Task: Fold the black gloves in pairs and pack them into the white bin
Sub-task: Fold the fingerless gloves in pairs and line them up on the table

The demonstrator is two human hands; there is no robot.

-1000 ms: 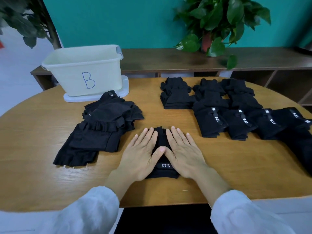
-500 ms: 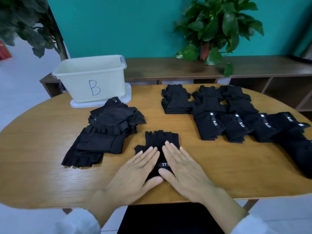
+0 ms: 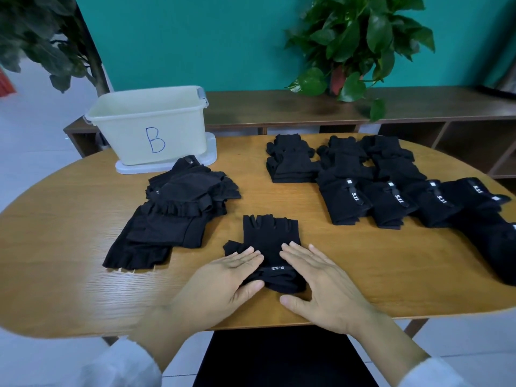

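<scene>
A stacked pair of black fingerless gloves (image 3: 270,241) lies near the table's front edge, fingers pointing away, cuff towards me. My left hand (image 3: 223,283) lies flat on the pair's left cuff side, its thumb tucked at the cuff's edge. My right hand (image 3: 321,283) lies flat on the right cuff side with straight fingers. A loose heap of black gloves (image 3: 178,210) is spread to the left. Folded glove pairs (image 3: 363,185) sit in rows at the right. The white bin (image 3: 150,127), marked B, stands at the back left on its lid.
The oval wooden table (image 3: 83,289) ends just in front of my hands. A low wooden shelf (image 3: 307,107) runs behind it with a potted plant (image 3: 354,43). Another plant (image 3: 42,37) stands at the far left.
Both hands have slid back along the glove pair from its fingers towards the cuff, uncovering the finger end. The camera has drawn back and tilted up a little.
</scene>
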